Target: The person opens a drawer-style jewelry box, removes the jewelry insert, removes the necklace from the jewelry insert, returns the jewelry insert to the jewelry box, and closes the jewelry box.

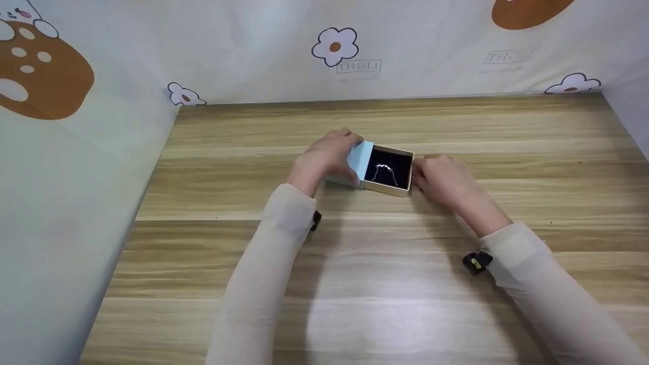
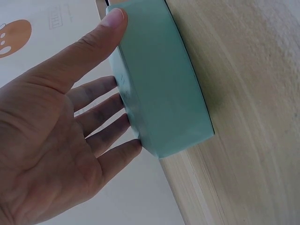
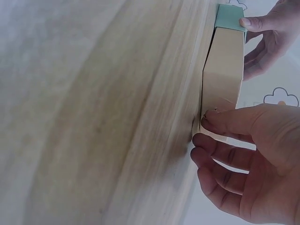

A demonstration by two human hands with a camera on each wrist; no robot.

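Your left hand point(image 1: 327, 157) grips the sleeve point(image 1: 361, 158), thumb on the near side, fingers toward the far side. Your right hand point(image 1: 443, 177) meets the projecting end of the tray point(image 1: 385, 189) with fingers bent; you cannot tell whether it pinches anything. To slide the tray well, hold the sleeve flat on the tabletop point(image 1: 385, 284), align both parts, and apply light, straight force at mid-end; tilting may jam the fit or shift the chain point(image 1: 384, 167). You find the tray partway out of the sleeve. Note the pale blue-green sleeve, cream tray walls, and dark insert point(image 1: 402, 165) bearing the arched, glittering, silvery chain.
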